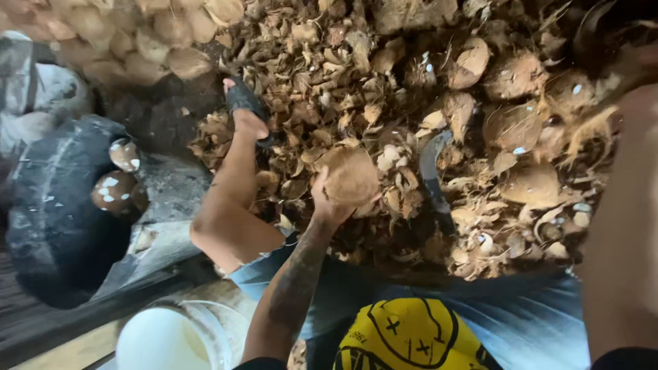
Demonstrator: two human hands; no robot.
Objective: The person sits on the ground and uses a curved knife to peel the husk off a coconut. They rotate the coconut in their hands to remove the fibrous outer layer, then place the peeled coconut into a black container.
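My left hand grips a brown, partly husked coconut and holds it over a heap of husk scraps. My right forearm rises along the right edge. My right hand is blurred near the top right corner, close to fibrous coconuts, and what it holds is unclear. A curved dark blade lies in the husks just right of the held coconut. My bare knee and a foot in a dark sandal rest at the left side of the heap.
A black tub at the left holds two peeled coconuts. A white bucket stands at the bottom left. Pale husked coconuts pile up at the top left. More whole coconuts lie at the right of the heap.
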